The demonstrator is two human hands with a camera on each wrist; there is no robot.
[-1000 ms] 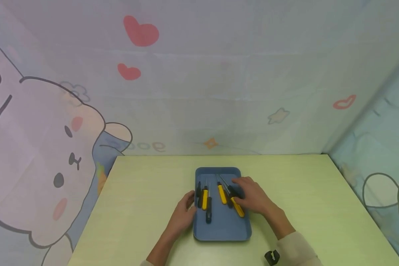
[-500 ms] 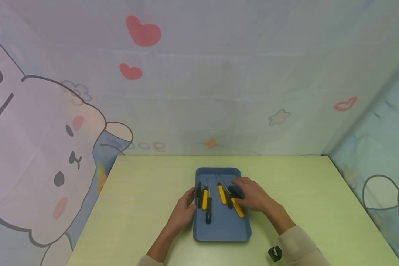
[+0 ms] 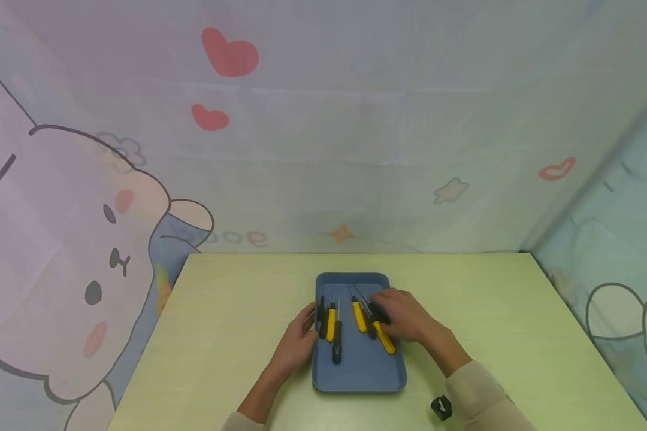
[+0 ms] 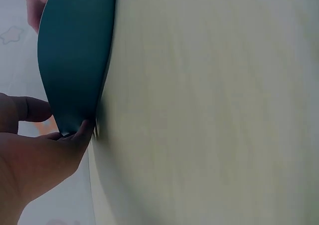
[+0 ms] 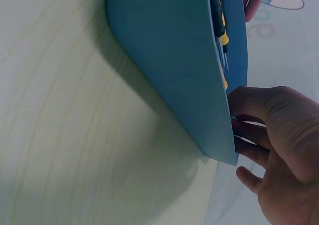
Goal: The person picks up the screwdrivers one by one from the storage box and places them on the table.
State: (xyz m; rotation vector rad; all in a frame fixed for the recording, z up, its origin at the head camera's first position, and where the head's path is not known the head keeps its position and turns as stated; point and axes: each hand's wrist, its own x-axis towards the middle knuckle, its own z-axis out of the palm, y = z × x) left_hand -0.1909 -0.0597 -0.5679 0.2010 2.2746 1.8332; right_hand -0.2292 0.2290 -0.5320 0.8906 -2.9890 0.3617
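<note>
A blue tray holds several screwdrivers with black or yellow handles. My left hand rests against its left wall; in the left wrist view, the fingertips touch the lower corner and the thumb meets the rim. Over the right wall reaches my right hand, its fingers and thumb curled round a black-handled screwdriver, partly hidden. Close under that thumb lies a yellow-handled screwdriver. On the left side of the tray lie a yellow-handled screwdriver and a black-handled one, among others.
The tray stands on a pale yellow-green table. A small black object is at the right sleeve. Behind the table hangs a printed cloth with hearts and a cartoon animal.
The right hand's fingers have drawn slightly inward and left over the black handle. The left hand keeps its place on the tray wall.
</note>
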